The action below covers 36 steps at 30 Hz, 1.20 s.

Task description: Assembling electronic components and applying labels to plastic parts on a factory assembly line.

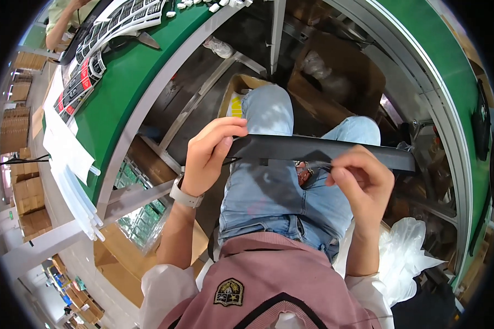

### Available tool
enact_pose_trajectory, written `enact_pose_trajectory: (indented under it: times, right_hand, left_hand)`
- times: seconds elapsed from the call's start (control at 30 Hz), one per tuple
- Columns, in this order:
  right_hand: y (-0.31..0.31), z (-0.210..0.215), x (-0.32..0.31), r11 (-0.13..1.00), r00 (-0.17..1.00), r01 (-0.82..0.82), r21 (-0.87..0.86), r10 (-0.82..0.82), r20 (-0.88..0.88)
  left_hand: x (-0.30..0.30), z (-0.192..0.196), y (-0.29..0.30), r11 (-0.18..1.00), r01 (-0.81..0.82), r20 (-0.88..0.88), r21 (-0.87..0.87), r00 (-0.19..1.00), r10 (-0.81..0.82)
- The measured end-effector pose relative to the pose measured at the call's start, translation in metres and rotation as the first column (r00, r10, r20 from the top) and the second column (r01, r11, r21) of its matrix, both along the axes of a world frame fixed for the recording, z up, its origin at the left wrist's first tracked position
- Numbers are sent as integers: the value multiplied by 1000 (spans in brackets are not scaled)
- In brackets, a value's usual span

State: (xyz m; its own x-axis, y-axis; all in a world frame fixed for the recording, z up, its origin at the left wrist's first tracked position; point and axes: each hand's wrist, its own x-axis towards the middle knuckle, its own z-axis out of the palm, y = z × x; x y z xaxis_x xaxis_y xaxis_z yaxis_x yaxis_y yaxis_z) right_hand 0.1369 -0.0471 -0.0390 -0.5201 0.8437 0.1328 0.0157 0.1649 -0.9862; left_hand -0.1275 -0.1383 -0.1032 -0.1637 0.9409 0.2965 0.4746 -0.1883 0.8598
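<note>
Over the lap, the left hand (207, 159) and right hand (362, 183) grip a long black strip (318, 151), fingers closed around its ends.

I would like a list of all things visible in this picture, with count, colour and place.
Strip: one, black, long and flat, held across the lap by both hands.
Workbench: one, green top, upper left.
Packaged items: a row, count unclear, black, white and red, on the workbench.
Clear bags: a stack, whitish, hanging over the workbench edge at left.
Cardboard boxes: several, brown, far left.
Open carton: one, brown, on the floor beyond the knees.
Plastic bag: one, white, lower right.
Another person's arm: one, top left corner.
Wristwatch: one, white, on the left wrist.
Left hand: grips the strip's left end.
Right hand: pinches the strip's lower edge.
</note>
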Motion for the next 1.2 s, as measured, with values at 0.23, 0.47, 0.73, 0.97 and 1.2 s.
enact_pose_trajectory:
  times: [0.23,0.47,0.73,0.97,1.2]
  right_hand:
    - [7,-13,-28,938,999,-9,-347,22,32]
    - [4,-23,-44,969,956,89,-230,-19,292]
    - [3,-28,-52,999,891,-13,-39,29,453]
    - [1,-25,-55,997,886,39,-72,-1,464]
    - [1,-24,-56,998,875,23,-64,11,484]
  left_hand:
    - [-7,-12,-12,998,57,442,39,894,-68]
    - [6,-9,-16,975,-206,398,-86,890,223]
    - [10,-16,-22,947,-320,48,-16,946,321]
    - [8,-15,-21,953,-289,72,-93,953,295]
    - [7,-16,-23,959,-276,51,-65,959,279]
